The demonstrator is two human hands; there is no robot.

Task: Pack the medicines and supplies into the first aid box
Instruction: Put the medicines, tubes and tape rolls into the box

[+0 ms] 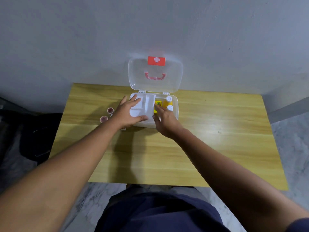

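At the far edge of the wooden table [209, 139], the first aid box [174, 114] sits with its clear lid [155, 84] raised against the wall, and your left hand [128, 113] lies flat, fingers spread, on the white tray [147, 104] over its left half. Your right hand [165, 121] reaches in beside it, fingers loosely extended toward the yellow packet [158, 104] (whether it grips anything, I cannot tell). Two white-capped bottles [169, 102] stand in the box's right side, and two small round rolls [107, 114] lie on the table left of it.
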